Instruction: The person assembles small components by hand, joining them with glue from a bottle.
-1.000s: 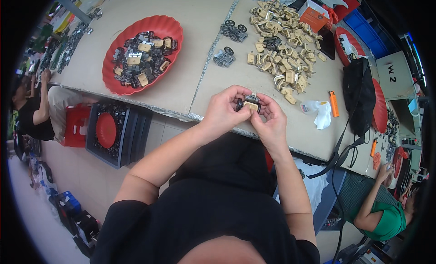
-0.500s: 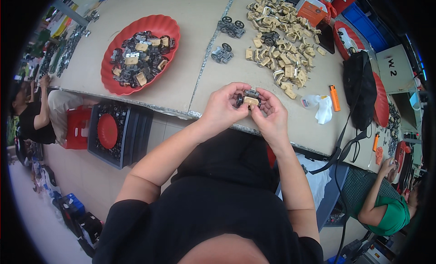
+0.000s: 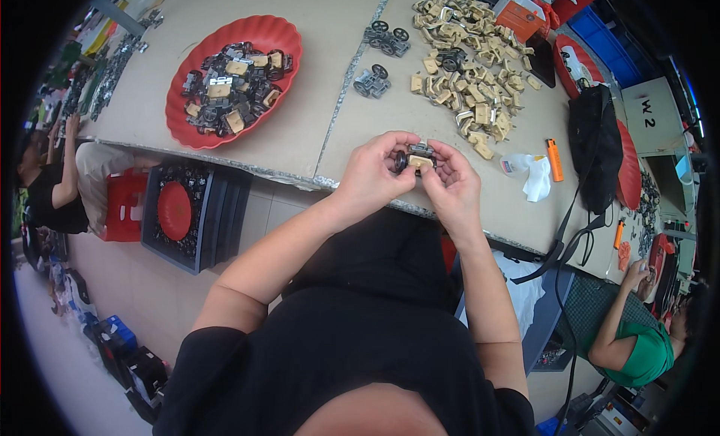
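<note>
Between my two hands, just over the table's front edge, is a small toy car chassis (image 3: 419, 151) with black wheels and a tan piece on it. My left hand (image 3: 373, 171) is closed round its left side, by a black wheel. On the other side my right hand (image 3: 455, 182) grips it, the thumb pressing by the tan piece. Fingers hide part of the chassis. Beyond my hands lies a heap of tan plastic parts (image 3: 480, 94). Two more wheeled chassis, one farther (image 3: 386, 39) and one nearer (image 3: 372, 82), sit left of the heap.
A red scalloped bowl (image 3: 175, 117) of chassis with tan pieces stands at left. To the right lie an orange lighter (image 3: 554, 160), a small clear bottle (image 3: 511, 164), white tissue (image 3: 537, 178) and a black bag (image 3: 595, 147). People sit at both sides; grey crates (image 3: 196, 265) stand lower left.
The right thumb has shifted up onto the tan piece, and the chassis is slightly turned in my hands. The whole view has shifted a little.
</note>
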Tool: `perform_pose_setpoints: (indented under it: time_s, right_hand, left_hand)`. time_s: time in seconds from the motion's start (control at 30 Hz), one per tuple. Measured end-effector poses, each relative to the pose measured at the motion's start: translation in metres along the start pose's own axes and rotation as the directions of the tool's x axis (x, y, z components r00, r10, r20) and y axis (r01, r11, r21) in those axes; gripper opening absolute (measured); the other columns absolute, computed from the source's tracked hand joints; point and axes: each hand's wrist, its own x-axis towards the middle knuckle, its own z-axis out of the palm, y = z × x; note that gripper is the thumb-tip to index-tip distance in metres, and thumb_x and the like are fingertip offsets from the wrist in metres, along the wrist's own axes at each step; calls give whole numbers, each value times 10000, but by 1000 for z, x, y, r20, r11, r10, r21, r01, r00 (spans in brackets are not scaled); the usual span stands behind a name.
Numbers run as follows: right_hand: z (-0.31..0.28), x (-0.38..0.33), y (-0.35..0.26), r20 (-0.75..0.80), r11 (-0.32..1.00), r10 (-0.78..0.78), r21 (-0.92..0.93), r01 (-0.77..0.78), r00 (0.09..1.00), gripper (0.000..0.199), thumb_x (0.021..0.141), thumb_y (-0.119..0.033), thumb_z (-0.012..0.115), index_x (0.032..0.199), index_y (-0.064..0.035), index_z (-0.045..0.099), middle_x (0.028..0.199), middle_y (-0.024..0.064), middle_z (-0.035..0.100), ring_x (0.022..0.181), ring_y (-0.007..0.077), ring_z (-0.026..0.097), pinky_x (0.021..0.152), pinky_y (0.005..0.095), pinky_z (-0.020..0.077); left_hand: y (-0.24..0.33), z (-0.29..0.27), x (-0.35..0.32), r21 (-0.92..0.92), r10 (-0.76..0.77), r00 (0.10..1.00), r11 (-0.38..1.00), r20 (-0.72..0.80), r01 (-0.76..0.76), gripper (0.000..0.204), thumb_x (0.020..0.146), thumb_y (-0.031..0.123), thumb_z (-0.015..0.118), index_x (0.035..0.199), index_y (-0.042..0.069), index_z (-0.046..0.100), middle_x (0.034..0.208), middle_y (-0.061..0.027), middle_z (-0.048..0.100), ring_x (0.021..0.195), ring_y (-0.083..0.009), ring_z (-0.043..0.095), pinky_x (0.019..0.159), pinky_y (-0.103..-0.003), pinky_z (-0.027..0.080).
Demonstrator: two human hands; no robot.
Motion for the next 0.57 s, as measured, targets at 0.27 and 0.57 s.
perform_pose_setpoints:
  time_s: [0.27, 0.57]
  right_hand:
    - [-1, 3, -2, -19, 999, 33, 25, -33, 999, 320, 759, 1, 547, 1063, 71, 474, 924, 103, 557, 796, 104, 537, 704, 225, 447]
    - [-13, 4, -14, 127, 953, 280, 80, -291, 952, 415, 815, -183, 568, 1153, 12, 425, 888, 86, 558, 746, 96, 542, 670, 185, 443]
  left_hand:
    - [-3, 2, 4, 122, 73, 997, 990, -4, -72, 361, 723, -58, 542, 1074, -20, 467, 865, -29, 518, 773, -48, 520, 680, -176, 439]
    - [20, -25, 14, 2, -399, 862, 908, 313, 419, 381, 809, 234, 576, 1103, 19, 466, 844, -84, 556, 633, -95, 567, 604, -164, 465]
